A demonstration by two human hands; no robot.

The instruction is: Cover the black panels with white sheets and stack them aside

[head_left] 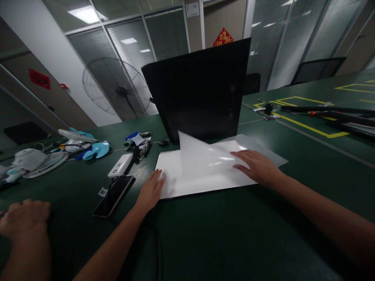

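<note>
A white rectangular panel (171,187) lies flat on the green table, with a dark rim along its near edge. Over it a thin translucent sheet (195,160) curls up, its left corner raised high. My left hand (150,191) rests on the panel's left edge, fingers stretched out. On the right, my right hand (258,166) touches the glossy sheet with its thumb and fingers apart. Whether any of the sheet is between those fingers is hard to see. Another pale translucent sheet area (268,150) extends beyond the panel behind that hand. Upright behind everything stands a large black panel (199,89).
A phone (113,196), a white power bank (120,165) and keys (144,147) lie left of the panel. Farther left are fan parts (48,164) with blue blades (96,150). Another person's hand (26,218) is at lower left. Black bars (331,111) lie at right.
</note>
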